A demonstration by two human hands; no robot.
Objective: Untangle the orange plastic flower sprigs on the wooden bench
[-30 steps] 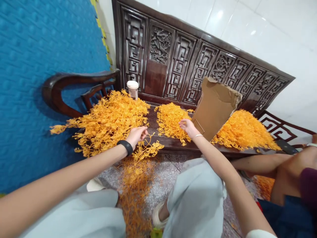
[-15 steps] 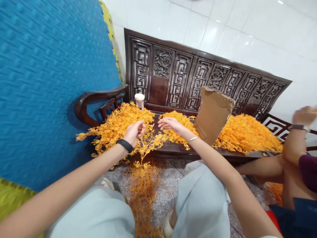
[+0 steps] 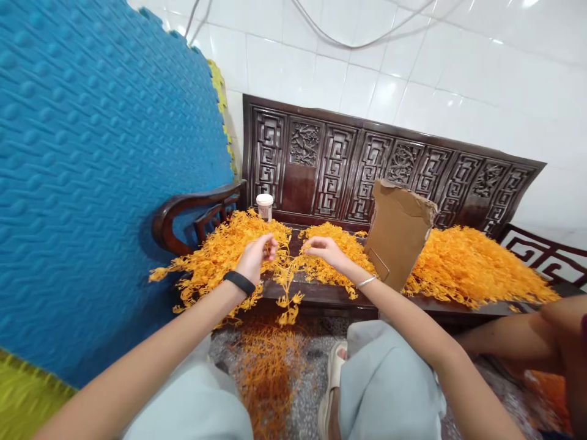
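Note:
An orange plastic flower sprig (image 3: 287, 287) hangs between my two hands above the bench seat, its lower tips dangling over the front edge. My left hand (image 3: 257, 260), with a black band at the wrist, is closed in a pinch at the sprig's left side. From the right, my right hand (image 3: 326, 252), wearing a silver bangle, pinches at its upper right branches; the exact grip point is too small to see. Behind my left hand lies a heap of orange sprigs (image 3: 220, 244). A smaller orange pile (image 3: 342, 244) sits beyond my right hand.
A white-lidded tub (image 3: 265, 208) stands by the backrest of the carved dark wooden bench (image 3: 300, 189). An upright cardboard piece (image 3: 398, 232) separates a larger orange heap (image 3: 477, 263). Orange scraps (image 3: 268, 366) cover the floor. Blue foam mat (image 3: 92, 153) rises at left; another person's leg (image 3: 518, 324) is at right.
The view has shifted, showing more wall. My right hand's fingers have come together from a looser spread. The sprig now hangs more upright between my hands. The other person's raised hand has left view.

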